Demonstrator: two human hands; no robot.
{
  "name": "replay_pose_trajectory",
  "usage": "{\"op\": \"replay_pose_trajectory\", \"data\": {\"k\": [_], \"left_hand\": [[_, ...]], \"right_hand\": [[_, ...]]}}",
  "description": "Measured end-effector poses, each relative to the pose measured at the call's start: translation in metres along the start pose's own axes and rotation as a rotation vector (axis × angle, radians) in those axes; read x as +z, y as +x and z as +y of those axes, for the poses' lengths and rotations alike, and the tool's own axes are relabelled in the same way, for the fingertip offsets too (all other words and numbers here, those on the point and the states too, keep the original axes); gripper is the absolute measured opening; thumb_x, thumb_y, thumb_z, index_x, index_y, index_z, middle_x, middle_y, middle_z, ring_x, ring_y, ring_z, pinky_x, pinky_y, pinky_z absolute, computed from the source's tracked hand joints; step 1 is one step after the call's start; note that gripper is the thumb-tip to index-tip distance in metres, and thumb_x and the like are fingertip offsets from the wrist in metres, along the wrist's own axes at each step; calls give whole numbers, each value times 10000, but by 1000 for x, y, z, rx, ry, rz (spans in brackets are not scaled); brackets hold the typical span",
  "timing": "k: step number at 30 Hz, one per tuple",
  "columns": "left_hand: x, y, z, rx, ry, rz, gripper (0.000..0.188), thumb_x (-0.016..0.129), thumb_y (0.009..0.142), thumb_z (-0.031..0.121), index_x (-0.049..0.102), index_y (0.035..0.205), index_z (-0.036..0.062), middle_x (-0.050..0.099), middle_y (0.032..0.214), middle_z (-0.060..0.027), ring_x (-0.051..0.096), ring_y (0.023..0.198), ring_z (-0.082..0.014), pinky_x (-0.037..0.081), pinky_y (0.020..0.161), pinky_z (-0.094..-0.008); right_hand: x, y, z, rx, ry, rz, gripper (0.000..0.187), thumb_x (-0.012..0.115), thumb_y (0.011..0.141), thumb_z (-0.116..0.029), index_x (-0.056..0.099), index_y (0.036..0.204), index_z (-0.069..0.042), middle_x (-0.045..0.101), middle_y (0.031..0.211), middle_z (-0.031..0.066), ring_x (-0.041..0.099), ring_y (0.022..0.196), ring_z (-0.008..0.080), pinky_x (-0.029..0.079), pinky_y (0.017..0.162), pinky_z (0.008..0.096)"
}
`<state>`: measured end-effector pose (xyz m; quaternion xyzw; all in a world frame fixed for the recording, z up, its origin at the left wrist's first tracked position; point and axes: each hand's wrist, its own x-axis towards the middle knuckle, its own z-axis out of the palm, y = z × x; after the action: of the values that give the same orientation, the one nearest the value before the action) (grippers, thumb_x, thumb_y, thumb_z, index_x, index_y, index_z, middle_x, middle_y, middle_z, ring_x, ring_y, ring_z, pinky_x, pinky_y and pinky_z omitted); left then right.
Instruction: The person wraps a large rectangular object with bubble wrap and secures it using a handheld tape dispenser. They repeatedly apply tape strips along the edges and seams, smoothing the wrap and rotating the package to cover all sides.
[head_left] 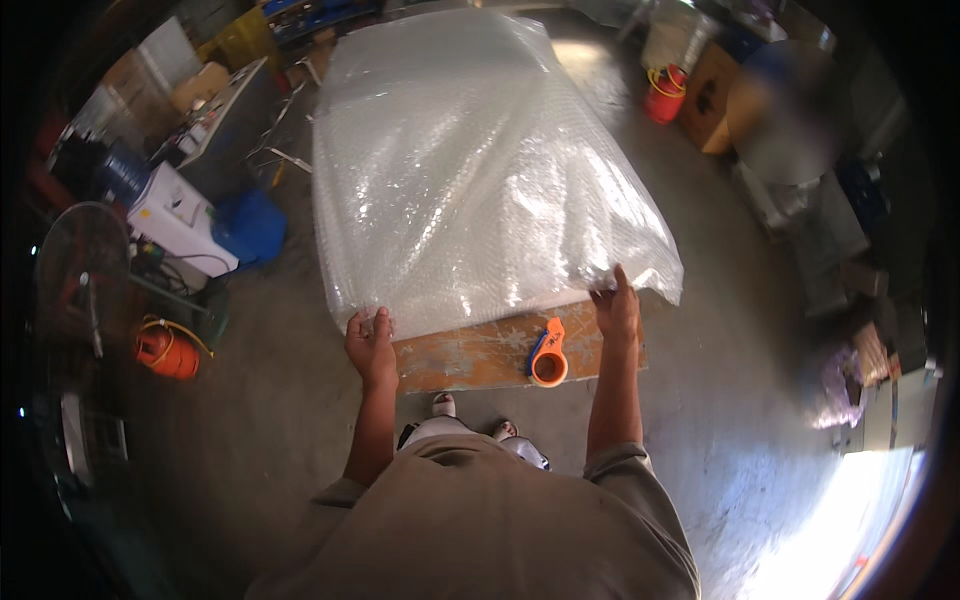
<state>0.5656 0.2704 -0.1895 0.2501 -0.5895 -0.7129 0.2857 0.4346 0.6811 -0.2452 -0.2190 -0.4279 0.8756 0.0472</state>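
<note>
A large sheet of clear bubble wrap (450,170) lies over a big flat-topped shape and spreads away from me; what is under it is mostly hidden. At its near left corner, my left hand (372,348) is closed on the edge, thumb on top. My right hand (617,305) pinches the near edge toward the right, where a loose flap of the wrap hangs past the fingers. Between my hands, an orange tape dispenser (554,338) with a roll of tape rests on the bare front strip of a worn brown wooden table (460,355).
To the left stand a white water dispenser (185,215), a blue bin (250,225), an orange gas cylinder (167,350) and a fan (85,260). A red cylinder (665,95) and a cardboard box (708,100) are at the far right. Concrete floor (270,400) surrounds the table.
</note>
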Motion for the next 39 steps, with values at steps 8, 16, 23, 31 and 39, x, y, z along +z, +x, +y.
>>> {"op": "replay_pose_trajectory", "data": {"k": [8, 16, 23, 31, 39], "left_hand": [[-36, 5, 39, 2, 89, -19, 193, 712, 1019, 220, 655, 965, 44, 629, 806, 22, 569, 705, -79, 476, 655, -271], [-26, -13, -12, -161, 96, -159, 254, 700, 1028, 291, 639, 946, 58, 633, 830, 15, 592, 651, -77, 484, 551, -248], [-48, 18, -64, -72, 356, -265, 275, 700, 1030, 324, 654, 950, 64, 686, 877, 4, 692, 741, -102, 500, 588, -249], [-34, 15, -45, -160, 303, -317, 327, 666, 1048, 313, 726, 1012, -6, 719, 868, -25, 660, 776, -100, 499, 665, -274], [-54, 33, -43, -71, 395, -434, 364, 658, 1058, 334, 712, 956, -12, 661, 821, 7, 543, 728, -58, 443, 640, -265]], "right_hand": [[4, -20, -17, -381, -385, 226, 456, 669, 1039, -383, 645, 1031, 72, 671, 834, 116, 657, 599, 203, 609, 581, 325], [-42, 64, -43, -425, -228, 206, 352, 657, 1053, -375, 632, 985, -31, 624, 862, 33, 621, 714, 156, 573, 605, 356], [-23, 82, -14, -393, -346, 359, 467, 609, 1070, -403, 640, 928, 41, 562, 713, 21, 478, 644, 137, 421, 558, 371], [-51, -65, 109, -808, -1055, 283, 314, 675, 1009, -309, 587, 1022, -8, 625, 879, 164, 630, 792, 292, 534, 715, 429], [-28, -122, 210, -370, -1584, 238, 551, 850, 845, -365, 567, 1126, 14, 690, 1036, 246, 651, 1012, 451, 496, 914, 520]]}}
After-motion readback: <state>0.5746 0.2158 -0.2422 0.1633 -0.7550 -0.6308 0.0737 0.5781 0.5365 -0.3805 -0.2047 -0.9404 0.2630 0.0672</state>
